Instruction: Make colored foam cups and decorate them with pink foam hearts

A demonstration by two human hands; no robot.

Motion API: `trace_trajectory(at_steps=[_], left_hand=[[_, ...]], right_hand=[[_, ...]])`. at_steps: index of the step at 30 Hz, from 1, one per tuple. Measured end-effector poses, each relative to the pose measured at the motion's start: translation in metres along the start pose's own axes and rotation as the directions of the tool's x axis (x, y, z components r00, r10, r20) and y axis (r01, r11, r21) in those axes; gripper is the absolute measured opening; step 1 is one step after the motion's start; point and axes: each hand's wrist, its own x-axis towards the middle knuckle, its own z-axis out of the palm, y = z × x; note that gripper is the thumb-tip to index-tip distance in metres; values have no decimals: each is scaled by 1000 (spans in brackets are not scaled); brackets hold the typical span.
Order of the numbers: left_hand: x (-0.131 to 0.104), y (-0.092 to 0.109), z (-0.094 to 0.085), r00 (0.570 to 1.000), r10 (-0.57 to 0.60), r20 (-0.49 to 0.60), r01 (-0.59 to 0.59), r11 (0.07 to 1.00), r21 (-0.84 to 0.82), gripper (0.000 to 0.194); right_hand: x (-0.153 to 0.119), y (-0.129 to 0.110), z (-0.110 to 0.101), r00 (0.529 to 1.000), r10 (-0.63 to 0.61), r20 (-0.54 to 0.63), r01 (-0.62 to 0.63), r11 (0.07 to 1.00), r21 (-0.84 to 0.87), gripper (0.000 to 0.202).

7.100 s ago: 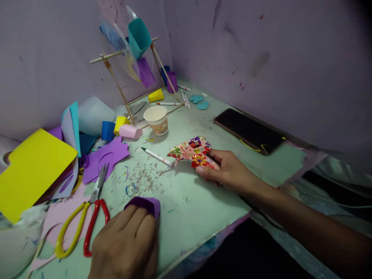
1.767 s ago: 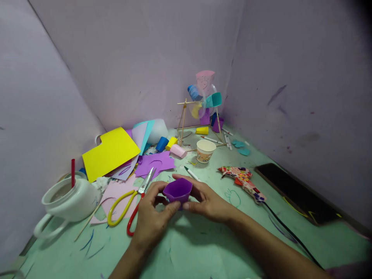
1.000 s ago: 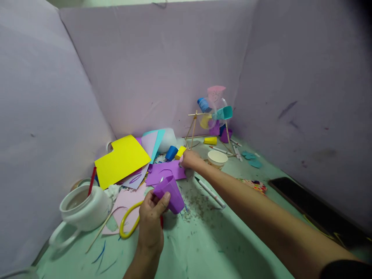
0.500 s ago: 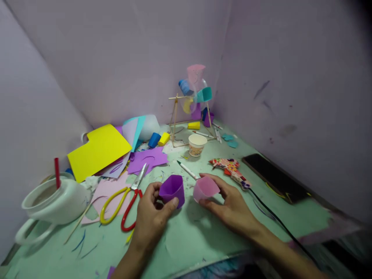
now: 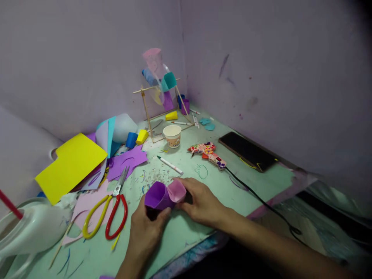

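Note:
My left hand [image 5: 148, 224] grips a purple paper cup [image 5: 159, 197], its thumb along the near side. A smaller-looking pink paper cup [image 5: 176, 190] is held between the thumb and fingers of my right hand [image 5: 200, 201]. The two cups are side by side over the table's near edge and appear to touch. Both mouths tilt toward me. Left of my left hand lie scissors [image 5: 117, 190] with one yellow and one red handle. Beyond the cups rests a white marker [image 5: 170, 165] with a green tip.
A stick frame [image 5: 147, 112] carrying a wheel of coloured cups stands at the back, behind a small printed cup [image 5: 172, 136]. A flowered glue gun [image 5: 207, 152] with its cord and a phone [image 5: 247, 151] lie right. Yellow paper [image 5: 72, 164] and a white pot [image 5: 35, 232] are left.
The purple and pink cups, apart before, have been brought together side by side. The view has turned to the right, so the table things appear farther left.

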Motion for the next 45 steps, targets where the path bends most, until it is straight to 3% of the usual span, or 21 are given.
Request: trace_trajectory(at_steps=[5,11,17,21,28,38,45], left_hand=[[1,7,4,991,-110,-81,117,988,96,52],[-4,17,10,989,-48,-140,67,988,136,46],[-2,8,2,1000,7,-13,-6,996,94,55],[-1,6,-2,1000,25,-16,-24,998,62,64],[-3,10,1,999,35,-22,-33,994,103,55],[0,5,3,1000,20,-24,-19,997,81,45],[1,15,-1,999,-8,34,8,1000,9,40]], right_hand=[[1,1,1,999,34,-26,-34,999,-11,27],[1,5,-2,1000,15,-16,-16,998,-60,29],[0,2,-9,996,80,36,-76,993,-91,54],[-2,2,-8,996,87,-8,-87,994,-71,68],[0,1,-6,999,35,-18,-36,996,-76,42],[1,3,-6,999,26,24,-24,998,-65,34],[-2,10,-12,992,91,89,-88,995,-36,68]])
